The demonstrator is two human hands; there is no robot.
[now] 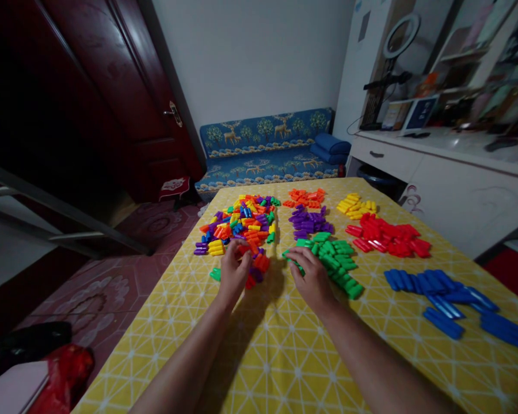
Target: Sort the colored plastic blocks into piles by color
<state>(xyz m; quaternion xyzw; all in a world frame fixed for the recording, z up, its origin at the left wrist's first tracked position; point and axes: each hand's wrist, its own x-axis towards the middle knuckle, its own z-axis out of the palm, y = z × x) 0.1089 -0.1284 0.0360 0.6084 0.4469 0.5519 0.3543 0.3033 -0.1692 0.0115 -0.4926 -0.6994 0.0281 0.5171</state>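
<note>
A mixed pile of colourful plastic pieces [246, 215] lies on the left of the yellow patterned tablecloth [267, 356]. My left hand [234, 267] is at the pile's near edge, fingers curled round something orange or red, partly hidden. My right hand [309, 273] is closed at the left edge of the green pieces [339, 261], with a green piece at its fingertips. Behind the green ones lie purple pieces [308, 221] and orange pieces [304, 198]. Further right are yellow pieces [354, 206], red pieces [388, 234] and blue pieces [442, 287].
A blue patterned sofa [263, 149] stands beyond the table. To the right is a white dresser [457, 184] with a ring light [401, 35]. A dark red door [125, 75], a small stool [175, 187] and a metal frame [69, 207] are on the left.
</note>
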